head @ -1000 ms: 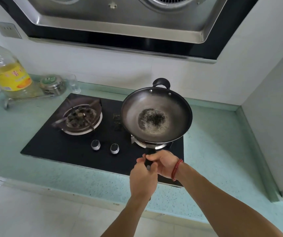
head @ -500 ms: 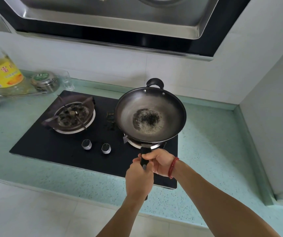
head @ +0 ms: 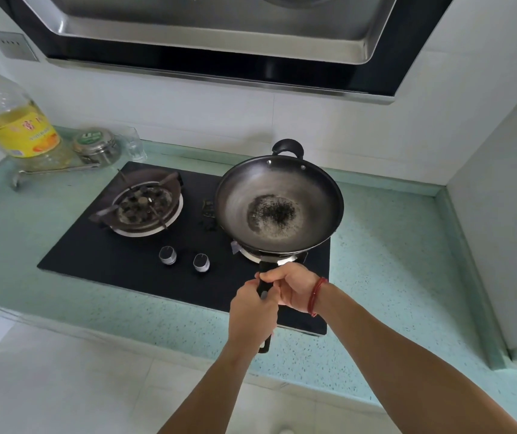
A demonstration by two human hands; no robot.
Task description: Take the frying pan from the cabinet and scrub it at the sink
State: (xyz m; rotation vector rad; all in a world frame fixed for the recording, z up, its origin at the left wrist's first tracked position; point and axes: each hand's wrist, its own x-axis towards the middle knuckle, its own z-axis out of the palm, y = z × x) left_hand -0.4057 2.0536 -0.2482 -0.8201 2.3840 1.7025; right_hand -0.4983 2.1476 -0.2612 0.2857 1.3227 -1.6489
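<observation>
As both hands clamp its long black handle, the frying pan (head: 279, 205) sits over the hob's (head: 100, 261) right burner, at three o'clock from the bare left burner (head: 144, 208) | left hand (head: 252, 311) wrapped low, right hand (head: 291, 288) closed higher, likely sharing the weight | charred residue at centre awaits scrubbing | sink out of view

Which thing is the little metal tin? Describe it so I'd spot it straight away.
Start at the black gas hob on the green countertop and look past its back left corner, toward the wall. There a big cooking oil bottle stands, with a clear drinking glass nearby. The round steel tin sits between them, the only one with a green label on its lid.
</observation>
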